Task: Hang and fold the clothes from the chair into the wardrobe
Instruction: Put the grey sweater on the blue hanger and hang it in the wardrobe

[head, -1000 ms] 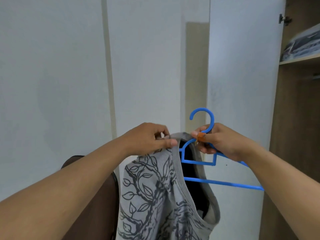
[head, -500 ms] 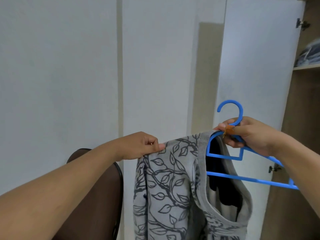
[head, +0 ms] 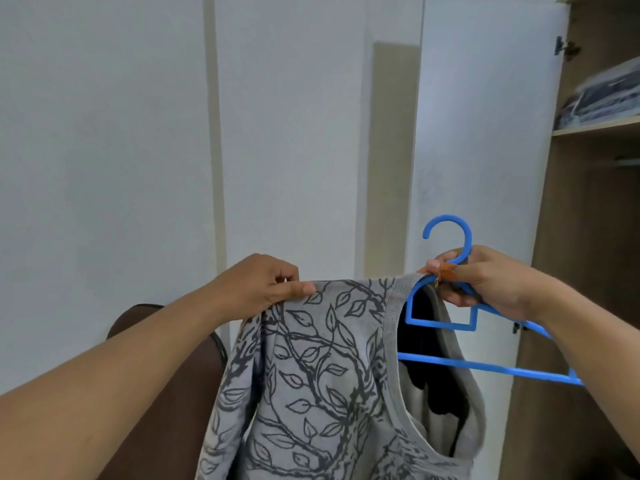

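pale wall panels fill the background, with the open wardrobe (head: 588, 237) on the right and folded clothes (head: 599, 98) on its shelf; a brown chair (head: 162, 375) stands low on the left; the left hand (head: 263, 289) pinches the shoulder of a grey leaf-print top (head: 311, 375); the right hand (head: 485, 282) has its grip curled round the neck of a blue hanger (head: 446, 323) and pinches the top's collar; one hanger arm sits inside the neckline.

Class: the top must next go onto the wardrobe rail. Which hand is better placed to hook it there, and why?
Right. The right hand already grips the hanger below its hook, nearest the open wardrobe; the left hand only pinches the top.
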